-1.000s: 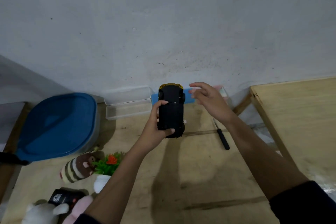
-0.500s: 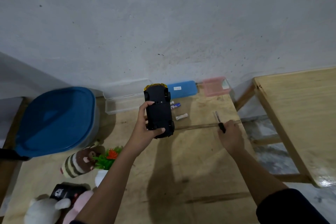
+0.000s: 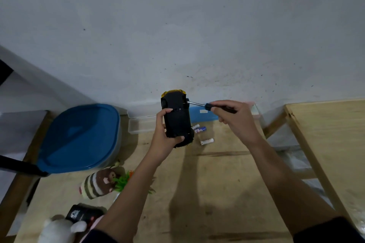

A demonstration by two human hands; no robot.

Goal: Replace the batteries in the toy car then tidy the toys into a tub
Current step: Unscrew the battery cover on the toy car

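My left hand [image 3: 165, 138] gripping the upturned toy car [image 3: 176, 119] mid-frame, my right hand [image 3: 235, 118] clamped on the screwdriver [image 3: 209, 106], tip at the car's underside.

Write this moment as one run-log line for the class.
left hand: holds toy car, underside up | right hand: holds screwdriver, tip at toy car | batteries: loose on table

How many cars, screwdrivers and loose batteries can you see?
car: 1
screwdriver: 1
batteries: 3
Total: 5
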